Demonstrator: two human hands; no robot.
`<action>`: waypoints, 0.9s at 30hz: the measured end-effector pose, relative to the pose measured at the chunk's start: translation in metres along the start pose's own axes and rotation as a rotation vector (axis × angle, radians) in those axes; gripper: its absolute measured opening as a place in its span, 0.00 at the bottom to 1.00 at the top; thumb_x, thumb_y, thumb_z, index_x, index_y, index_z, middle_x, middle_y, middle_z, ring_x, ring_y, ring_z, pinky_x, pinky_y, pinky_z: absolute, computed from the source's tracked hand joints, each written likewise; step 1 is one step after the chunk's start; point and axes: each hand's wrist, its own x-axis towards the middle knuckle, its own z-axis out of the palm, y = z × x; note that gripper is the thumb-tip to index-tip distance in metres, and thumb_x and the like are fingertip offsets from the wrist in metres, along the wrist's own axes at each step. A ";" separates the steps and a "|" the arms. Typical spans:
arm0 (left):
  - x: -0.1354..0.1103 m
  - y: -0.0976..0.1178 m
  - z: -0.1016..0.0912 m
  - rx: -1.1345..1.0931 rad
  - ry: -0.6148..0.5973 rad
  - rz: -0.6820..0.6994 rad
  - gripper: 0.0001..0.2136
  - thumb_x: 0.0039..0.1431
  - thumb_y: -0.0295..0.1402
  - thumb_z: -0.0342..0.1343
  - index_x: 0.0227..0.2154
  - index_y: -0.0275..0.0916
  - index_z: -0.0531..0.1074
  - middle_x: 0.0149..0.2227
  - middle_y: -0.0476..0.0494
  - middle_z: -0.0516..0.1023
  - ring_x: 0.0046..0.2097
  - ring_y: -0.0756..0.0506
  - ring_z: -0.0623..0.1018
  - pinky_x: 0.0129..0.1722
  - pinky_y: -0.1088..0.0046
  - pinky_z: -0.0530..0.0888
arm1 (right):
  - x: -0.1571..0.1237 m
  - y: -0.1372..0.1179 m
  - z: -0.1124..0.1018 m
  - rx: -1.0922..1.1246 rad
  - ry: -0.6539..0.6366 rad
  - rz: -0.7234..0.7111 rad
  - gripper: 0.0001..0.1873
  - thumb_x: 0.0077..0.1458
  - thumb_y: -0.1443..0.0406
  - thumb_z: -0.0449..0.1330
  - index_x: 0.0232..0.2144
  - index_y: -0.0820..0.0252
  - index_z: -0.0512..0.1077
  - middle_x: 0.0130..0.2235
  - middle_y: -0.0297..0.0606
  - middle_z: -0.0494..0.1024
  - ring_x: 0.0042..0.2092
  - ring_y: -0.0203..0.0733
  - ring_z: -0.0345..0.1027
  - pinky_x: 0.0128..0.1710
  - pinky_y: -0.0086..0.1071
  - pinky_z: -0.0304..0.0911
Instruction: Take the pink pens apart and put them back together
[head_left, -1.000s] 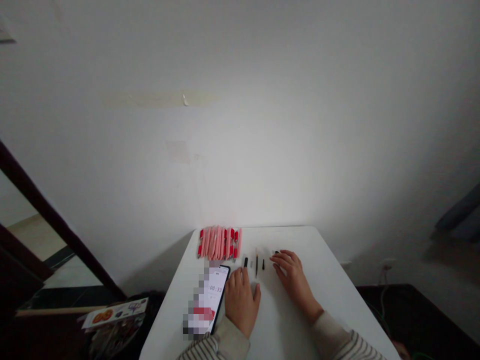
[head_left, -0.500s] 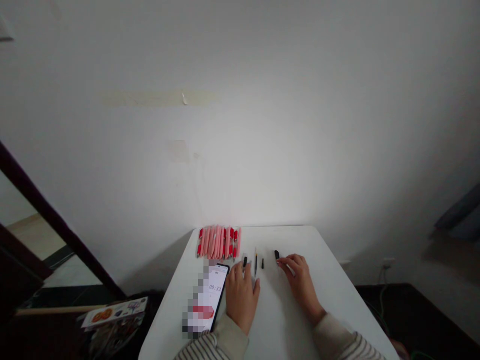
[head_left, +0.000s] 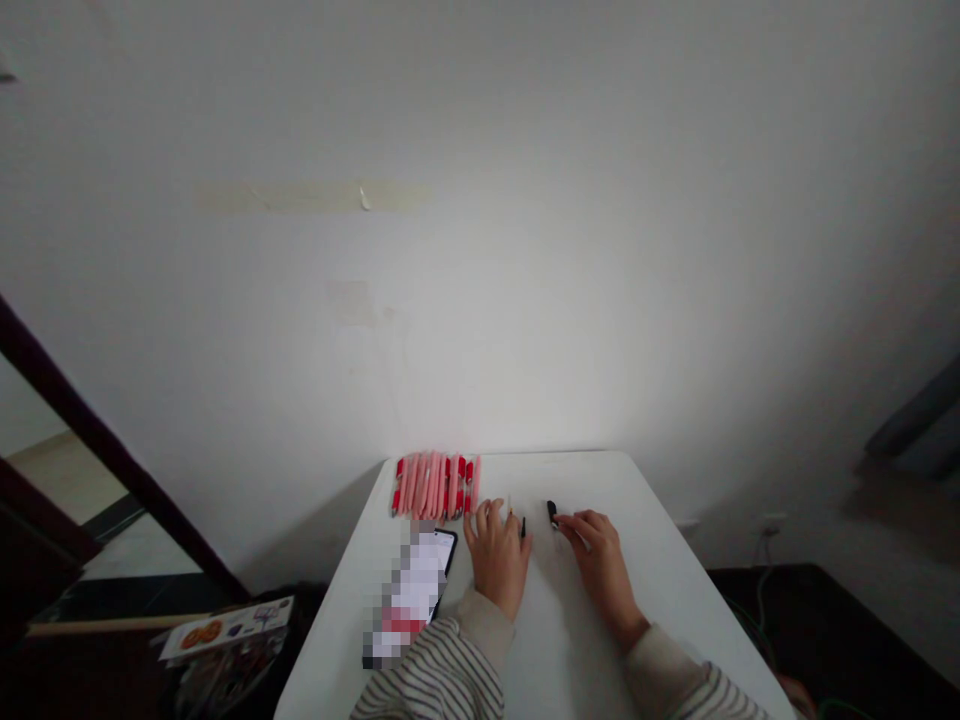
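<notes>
My left hand lies low over the table with its fingers spread, above the small pen parts. It covers most of a pen refill, whose thin tip shows past the fingers, and a black pen part seen earlier. Just right of its fingers stands a small black tip piece. My right hand pinches thumb and forefinger at the lower end of a black pen cap, which lies on the table. A row of pink and red pens is at the back left.
A phone with a lit, partly blurred screen lies on the white table, left of my left hand. The wall rises behind the table. On the floor at left is a bag with a printed sheet.
My left hand has moved right and slightly forward, from beside the phone to over the refill and black part. My right hand stays nearly where it was, at the black pen cap.
</notes>
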 end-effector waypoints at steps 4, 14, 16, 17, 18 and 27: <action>-0.001 0.001 0.004 0.009 0.019 0.002 0.07 0.51 0.34 0.59 0.34 0.43 0.74 0.49 0.45 0.69 0.55 0.38 0.64 0.56 0.48 0.60 | 0.000 0.000 0.001 -0.001 0.011 -0.005 0.21 0.60 0.51 0.49 0.39 0.54 0.77 0.34 0.42 0.75 0.38 0.45 0.66 0.41 0.39 0.61; -0.001 0.000 0.007 -0.061 0.121 -0.011 0.03 0.52 0.28 0.57 0.31 0.41 0.73 0.50 0.43 0.71 0.55 0.38 0.66 0.55 0.45 0.60 | -0.002 0.002 0.003 -0.015 0.032 -0.025 0.16 0.61 0.55 0.51 0.40 0.53 0.76 0.36 0.41 0.74 0.40 0.44 0.66 0.42 0.39 0.62; -0.002 0.000 0.004 -0.103 0.145 -0.014 0.04 0.52 0.28 0.56 0.32 0.42 0.73 0.50 0.44 0.71 0.55 0.38 0.66 0.56 0.44 0.60 | -0.002 0.001 0.002 -0.014 0.023 -0.034 0.15 0.61 0.57 0.51 0.40 0.53 0.76 0.36 0.41 0.74 0.41 0.45 0.66 0.43 0.40 0.62; -0.003 0.000 0.002 -0.127 0.153 -0.009 0.04 0.53 0.28 0.56 0.32 0.42 0.73 0.49 0.44 0.71 0.55 0.38 0.67 0.56 0.44 0.59 | -0.002 0.000 0.002 -0.014 0.018 -0.040 0.14 0.61 0.58 0.51 0.40 0.53 0.75 0.37 0.41 0.74 0.41 0.45 0.66 0.43 0.40 0.62; -0.004 0.000 0.001 -0.151 0.157 -0.002 0.04 0.53 0.27 0.55 0.32 0.42 0.72 0.49 0.44 0.71 0.55 0.39 0.67 0.56 0.44 0.59 | -0.002 0.000 0.002 -0.012 0.013 -0.048 0.14 0.61 0.59 0.51 0.41 0.52 0.75 0.37 0.41 0.74 0.41 0.45 0.66 0.44 0.41 0.62; -0.012 -0.007 0.002 -0.292 0.116 0.062 0.06 0.56 0.27 0.51 0.34 0.42 0.71 0.48 0.43 0.70 0.56 0.41 0.66 0.57 0.46 0.60 | -0.002 -0.005 0.003 0.010 -0.052 -0.124 0.13 0.59 0.64 0.54 0.44 0.49 0.74 0.38 0.40 0.74 0.44 0.45 0.65 0.45 0.41 0.63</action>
